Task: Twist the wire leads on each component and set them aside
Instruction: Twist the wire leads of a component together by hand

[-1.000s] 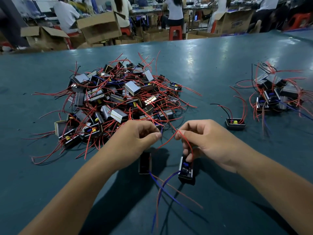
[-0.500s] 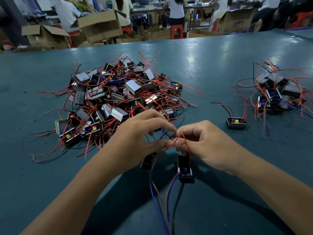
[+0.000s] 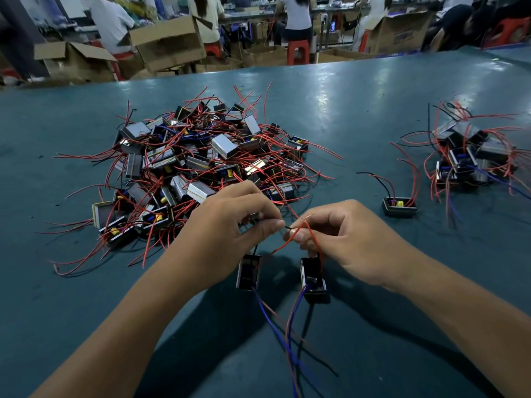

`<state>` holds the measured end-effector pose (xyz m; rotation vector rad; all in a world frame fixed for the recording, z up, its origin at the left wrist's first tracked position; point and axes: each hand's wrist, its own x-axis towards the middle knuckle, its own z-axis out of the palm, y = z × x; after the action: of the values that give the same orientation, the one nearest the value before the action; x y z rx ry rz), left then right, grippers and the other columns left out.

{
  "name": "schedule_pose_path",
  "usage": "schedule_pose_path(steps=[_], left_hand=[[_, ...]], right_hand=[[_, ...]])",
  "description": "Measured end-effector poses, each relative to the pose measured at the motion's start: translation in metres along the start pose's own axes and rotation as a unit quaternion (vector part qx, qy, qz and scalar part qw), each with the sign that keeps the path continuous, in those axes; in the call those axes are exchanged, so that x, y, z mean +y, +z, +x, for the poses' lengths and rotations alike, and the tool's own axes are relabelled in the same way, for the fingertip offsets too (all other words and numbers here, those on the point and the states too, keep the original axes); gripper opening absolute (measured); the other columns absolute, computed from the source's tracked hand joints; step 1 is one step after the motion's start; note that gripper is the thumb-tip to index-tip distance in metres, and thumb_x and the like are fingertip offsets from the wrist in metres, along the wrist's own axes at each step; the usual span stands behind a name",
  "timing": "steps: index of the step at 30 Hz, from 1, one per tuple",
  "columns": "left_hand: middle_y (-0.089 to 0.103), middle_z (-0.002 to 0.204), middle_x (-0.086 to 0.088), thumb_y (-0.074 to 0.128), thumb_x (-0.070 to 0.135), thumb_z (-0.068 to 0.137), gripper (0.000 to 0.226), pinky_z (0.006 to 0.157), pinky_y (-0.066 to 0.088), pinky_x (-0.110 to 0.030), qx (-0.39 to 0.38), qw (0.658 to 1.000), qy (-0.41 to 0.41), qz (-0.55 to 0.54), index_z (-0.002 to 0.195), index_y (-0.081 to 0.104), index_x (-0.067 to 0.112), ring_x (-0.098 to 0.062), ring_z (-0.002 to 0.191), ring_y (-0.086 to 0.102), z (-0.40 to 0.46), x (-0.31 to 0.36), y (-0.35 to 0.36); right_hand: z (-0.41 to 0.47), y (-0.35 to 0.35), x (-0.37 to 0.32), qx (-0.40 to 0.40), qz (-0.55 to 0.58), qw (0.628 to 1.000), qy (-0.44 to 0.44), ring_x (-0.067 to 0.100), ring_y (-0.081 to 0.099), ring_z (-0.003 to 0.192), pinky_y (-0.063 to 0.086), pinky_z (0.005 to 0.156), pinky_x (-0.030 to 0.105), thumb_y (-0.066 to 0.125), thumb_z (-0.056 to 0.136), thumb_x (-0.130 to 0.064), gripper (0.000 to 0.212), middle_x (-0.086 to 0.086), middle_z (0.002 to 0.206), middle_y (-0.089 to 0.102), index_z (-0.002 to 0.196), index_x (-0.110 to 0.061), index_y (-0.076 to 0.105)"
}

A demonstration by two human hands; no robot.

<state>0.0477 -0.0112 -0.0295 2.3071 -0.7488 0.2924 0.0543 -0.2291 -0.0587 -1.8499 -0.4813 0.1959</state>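
An electronics assembly workshop is being shown: a big heap of wired components (image 3: 201, 168) is lying on a long teal workbench (image 3: 359, 93), open cardboard boxes (image 3: 169, 41) are standing behind it, and seated workers (image 3: 296, 15) are being seen at further benches.

Teal table (image 3: 373, 90), open cardboard boxes (image 3: 169, 44), red stool (image 3: 298, 51), seated workers (image 3: 112, 21) beyond

Pinched between the two hands is a red lead (image 3: 290, 242) with a bare coppery tip, and just below the grip hang two black components (image 3: 312, 275) trailing blue and reddish-brown wires (image 3: 288, 334). Beyond the grip to the left, the pile (image 3: 198, 168) mixes silver-grey and black bodies, yellow spots and red leads. All lies on a teal table (image 3: 359, 116).
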Motion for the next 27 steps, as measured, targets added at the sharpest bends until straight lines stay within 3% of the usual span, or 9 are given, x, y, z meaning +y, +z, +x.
schedule_pose_path(steps=[6, 11, 18, 20, 22, 27], left_hand=[[0.058, 0.083, 0.018, 0.060, 0.041, 0.090, 0.012, 0.066, 0.039, -0.010, 0.016, 0.997, -0.054, -0.050, 0.082, 0.063, 0.034, -0.004, 0.075, 0.056, -0.002, 0.003, 0.001], [0.056, 0.076, 0.013, 0.063, 0.034, 0.094, 0.014, 0.060, 0.036, -0.012, 0.014, 0.996, -0.053, -0.065, 0.080, 0.064, 0.034, -0.003, 0.064, 0.051, -0.002, 0.008, 0.005], [0.051, 0.059, 0.017, 0.059, 0.041, 0.094, 0.024, 0.051, 0.035, -0.013, 0.079, 0.980, -0.132, -0.127, 0.083, 0.065, 0.020, -0.002, 0.051, 0.042, -0.001, 0.000, 0.008], [0.057, 0.064, 0.017, 0.059, 0.053, 0.087, 0.029, 0.052, 0.039, -0.014, 0.077, 0.979, -0.144, -0.121, 0.085, 0.065, 0.025, -0.001, 0.052, 0.046, -0.001, -0.004, 0.005], [0.064, 0.074, 0.019, 0.065, 0.059, 0.081, 0.030, 0.054, 0.041, -0.013, 0.027, 0.983, -0.141, -0.113, 0.088, 0.067, 0.029, 0.001, 0.055, 0.051, -0.002, -0.005, 0.006], [0.069, 0.083, 0.020, 0.076, 0.044, 0.082, 0.019, 0.053, 0.040, -0.011, -0.023, 0.986, -0.136, -0.092, 0.095, 0.070, 0.031, 0.000, 0.054, 0.050, -0.003, -0.009, 0.017]], right_hand=[[-0.001, -0.003, -0.003, -0.003, 0.000, 1.000, -0.009, 0.006, 0.059, 0.067, 0.051, 0.070, 0.029, 0.071, 0.091, -0.027, 0.010, -0.007, 0.068, 0.067, 0.086, -0.019, 0.076], [-0.002, 0.003, -0.009, 0.000, 0.028, 0.999, -0.043, 0.002, 0.059, 0.059, 0.045, 0.057, 0.014, 0.069, 0.093, -0.017, 0.005, -0.009, 0.065, 0.063, 0.089, -0.019, 0.072], [-0.001, -0.002, -0.009, 0.048, -0.006, 0.998, -0.037, 0.012, 0.057, 0.057, 0.050, 0.059, 0.025, 0.068, 0.092, -0.009, 0.015, -0.003, 0.063, 0.063, 0.081, -0.018, 0.067], [0.000, -0.003, -0.008, 0.059, -0.004, 0.998, -0.018, 0.012, 0.055, 0.054, 0.048, 0.057, 0.023, 0.070, 0.089, -0.006, 0.014, -0.003, 0.060, 0.060, 0.082, -0.017, 0.064], [-0.001, -0.003, -0.007, 0.062, -0.012, 0.998, -0.006, 0.010, 0.055, 0.053, 0.048, 0.056, 0.023, 0.073, 0.087, -0.007, 0.015, -0.005, 0.059, 0.060, 0.083, -0.017, 0.062], [0.000, -0.003, -0.004, 0.091, -0.057, 0.994, 0.003, 0.010, 0.056, 0.051, 0.041, 0.052, 0.020, 0.076, 0.085, -0.019, 0.020, -0.003, 0.058, 0.063, 0.092, -0.025, 0.058]])
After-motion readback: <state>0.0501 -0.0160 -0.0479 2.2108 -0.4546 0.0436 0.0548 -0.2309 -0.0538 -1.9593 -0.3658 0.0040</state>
